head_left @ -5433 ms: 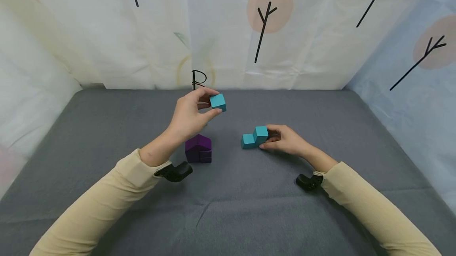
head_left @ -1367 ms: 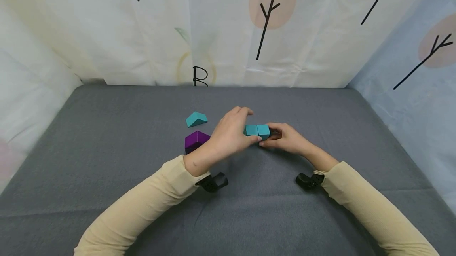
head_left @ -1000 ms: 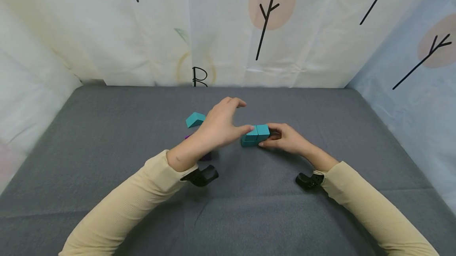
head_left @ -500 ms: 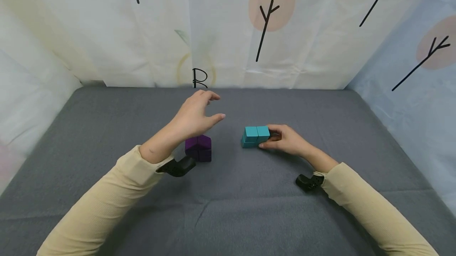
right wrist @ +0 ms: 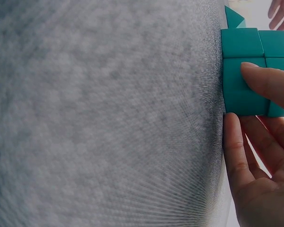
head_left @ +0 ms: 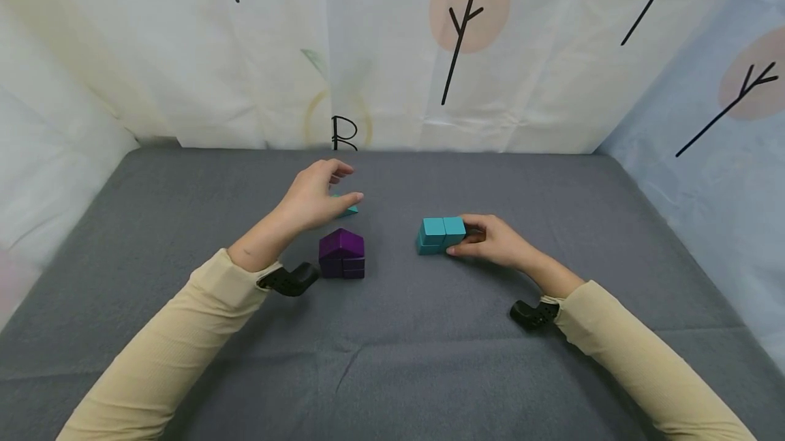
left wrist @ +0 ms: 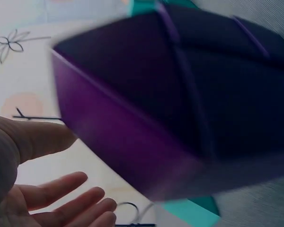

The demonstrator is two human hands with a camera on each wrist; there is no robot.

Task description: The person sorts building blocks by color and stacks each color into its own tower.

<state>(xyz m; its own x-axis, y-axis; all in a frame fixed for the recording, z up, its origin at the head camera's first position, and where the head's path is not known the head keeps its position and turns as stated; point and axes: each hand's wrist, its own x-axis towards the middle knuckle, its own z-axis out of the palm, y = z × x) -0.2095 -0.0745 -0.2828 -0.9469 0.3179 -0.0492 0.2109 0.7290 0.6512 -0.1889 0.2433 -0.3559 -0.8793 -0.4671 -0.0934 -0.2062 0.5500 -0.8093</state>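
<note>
My right hand (head_left: 497,243) steadies a stack of teal cubes (head_left: 434,231), two wide and two high, standing on the grey cloth. In the right wrist view the thumb lies across a lower cube's face and the fingers (right wrist: 237,151) are at the side of the stack. My left hand (head_left: 309,199) hovers farther back with thumb and fingers apart, holding nothing. Beneath it a teal triangular block (head_left: 350,211) is partly hidden by the thumb. Nearer to me stands a purple block house (head_left: 341,247) with a peaked top, which looms large and blurred in the left wrist view.
Grey cloth (head_left: 392,373) covers the table, with a crease toward the front. A printed white curtain (head_left: 380,52) rises along the back edge, and more curtain hangs at both sides. A dark wrist device (head_left: 288,282) on the left arm sits close to the purple house.
The left hand has set its teal cube on the stack, let go and moved left to the triangular block. The right hand has stayed at the stack.
</note>
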